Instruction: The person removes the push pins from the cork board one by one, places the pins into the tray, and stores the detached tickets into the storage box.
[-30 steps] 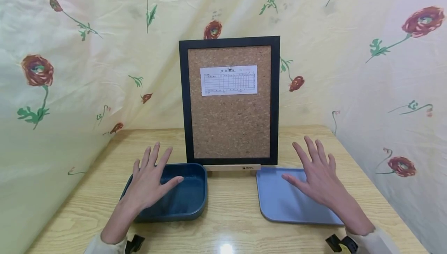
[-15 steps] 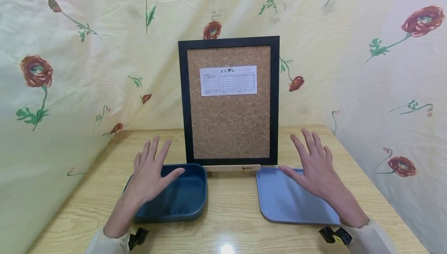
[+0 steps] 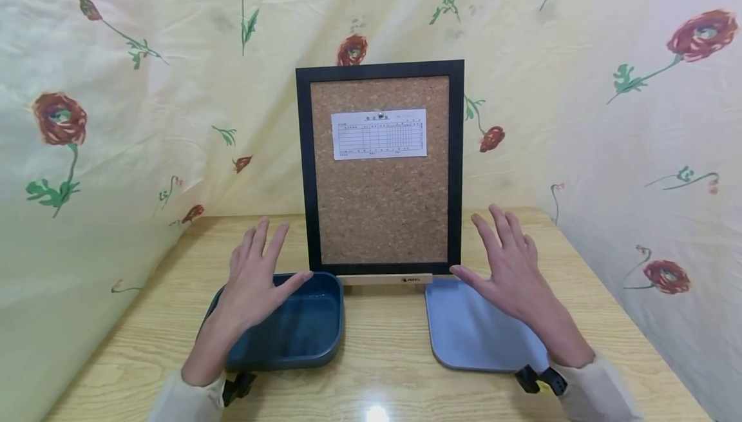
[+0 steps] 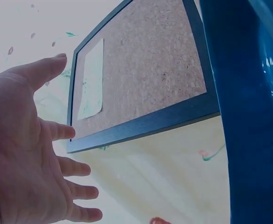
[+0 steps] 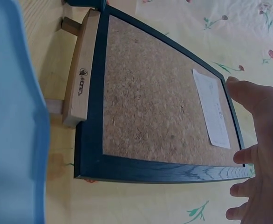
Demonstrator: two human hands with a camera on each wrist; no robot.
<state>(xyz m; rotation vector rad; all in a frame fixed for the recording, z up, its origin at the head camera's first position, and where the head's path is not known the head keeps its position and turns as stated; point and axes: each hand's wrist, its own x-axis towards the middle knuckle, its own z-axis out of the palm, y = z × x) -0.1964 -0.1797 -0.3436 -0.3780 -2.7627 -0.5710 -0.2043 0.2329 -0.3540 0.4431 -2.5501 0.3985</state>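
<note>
A cork board point(image 3: 382, 216) in a black frame stands upright in the middle of the table, on a small wooden easel point(image 3: 385, 278). One metallic pushpin point(image 3: 380, 115) fixes a printed paper form point(image 3: 379, 135) to its upper half. My left hand point(image 3: 249, 287), fingers spread, hovers over the dark blue tray point(image 3: 333, 345) and holds nothing. Over the light blue tray point(image 3: 458, 345) hovers my right hand point(image 3: 513, 274), also spread and holding nothing. Both wrist views show the palms and fingers point(image 4: 62, 131) apart from the board.
Pale wood tabletop point(image 3: 382, 338) lies between the two trays. A cream cloth point(image 3: 249, 87) printed with red flowers hangs behind and along both sides of the table. Both forearms wear dark wrist devices point(image 3: 542, 380) below light sleeves.
Both hands have moved slightly forward and inward towards the board, the right one more noticeably. The board, the paper form and the trays stay in place.
</note>
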